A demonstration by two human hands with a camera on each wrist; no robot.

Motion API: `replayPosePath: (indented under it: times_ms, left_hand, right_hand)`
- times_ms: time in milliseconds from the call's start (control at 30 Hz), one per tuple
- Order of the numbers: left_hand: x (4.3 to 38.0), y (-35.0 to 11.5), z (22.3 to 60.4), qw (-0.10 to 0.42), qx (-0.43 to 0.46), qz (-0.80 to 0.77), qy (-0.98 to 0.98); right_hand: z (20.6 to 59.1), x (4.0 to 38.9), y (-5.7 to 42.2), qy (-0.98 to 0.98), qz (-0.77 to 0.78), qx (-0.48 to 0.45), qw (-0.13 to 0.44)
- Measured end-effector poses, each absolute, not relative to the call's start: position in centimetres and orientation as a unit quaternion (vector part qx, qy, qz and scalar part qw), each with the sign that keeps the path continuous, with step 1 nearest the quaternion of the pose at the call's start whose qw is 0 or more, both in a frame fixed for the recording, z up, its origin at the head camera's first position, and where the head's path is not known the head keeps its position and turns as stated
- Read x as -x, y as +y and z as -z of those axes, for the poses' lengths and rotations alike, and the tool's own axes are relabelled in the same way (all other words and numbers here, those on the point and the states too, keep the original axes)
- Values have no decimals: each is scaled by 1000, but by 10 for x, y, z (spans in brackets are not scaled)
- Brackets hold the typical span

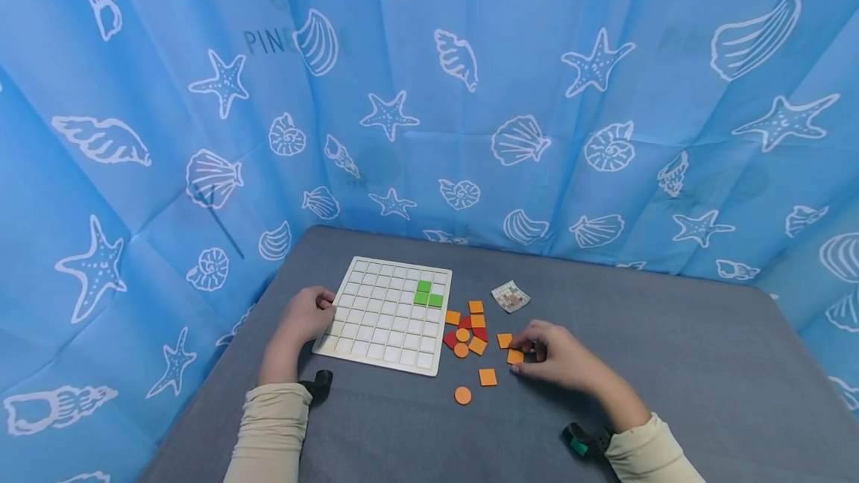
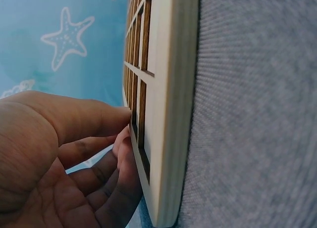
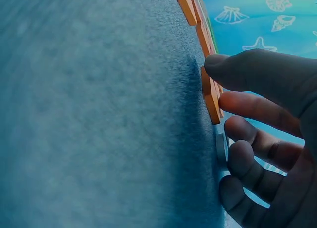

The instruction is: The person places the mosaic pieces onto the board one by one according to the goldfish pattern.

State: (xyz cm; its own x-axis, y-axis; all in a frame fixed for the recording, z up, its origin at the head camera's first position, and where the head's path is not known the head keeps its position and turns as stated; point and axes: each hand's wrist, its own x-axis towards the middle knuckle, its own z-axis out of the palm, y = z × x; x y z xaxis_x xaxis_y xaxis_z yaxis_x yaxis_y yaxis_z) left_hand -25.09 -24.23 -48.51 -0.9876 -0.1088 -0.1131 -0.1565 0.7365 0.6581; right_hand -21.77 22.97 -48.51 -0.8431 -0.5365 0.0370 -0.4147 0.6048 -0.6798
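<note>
On the left lies a pale wooden grid board (image 1: 376,358) with white square cells and 3 green square tiles (image 1: 421,297) near its upper right. My left hand (image 1: 309,315) grips the board's left edge; in the left wrist view the thumb and curled fingers meet the wooden rim (image 2: 171,139). My right hand (image 1: 560,355) pinches an orange square tile (image 1: 515,357) between thumb and index finger, low over the table. Another orange square tile (image 1: 505,341) lies beside it. In the right wrist view orange tiles (image 3: 212,102) show edge-on at the fingertips, the other fingers loosely curled.
Between board and right hand lies a loose group of orange squares (image 1: 477,346), orange circles (image 1: 461,350) and red pieces (image 1: 479,334). A small patterned card (image 1: 511,296) lies behind them. Nearer are an orange circle (image 1: 463,395) and square (image 1: 488,377). A blue curtain (image 1: 429,95) backs the grey table (image 1: 403,431).
</note>
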Motion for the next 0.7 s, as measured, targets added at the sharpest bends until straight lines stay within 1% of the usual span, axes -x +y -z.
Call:
replayPosePath:
  times_ms: [167,700]
  left_hand:
    - [251,-242,485,31,72,-354,932]
    - [253,-244,486,31,67,-354,932]
  right_hand:
    - [486,220,229,895,350,265,76]
    - [482,217,224,907,325,255,85]
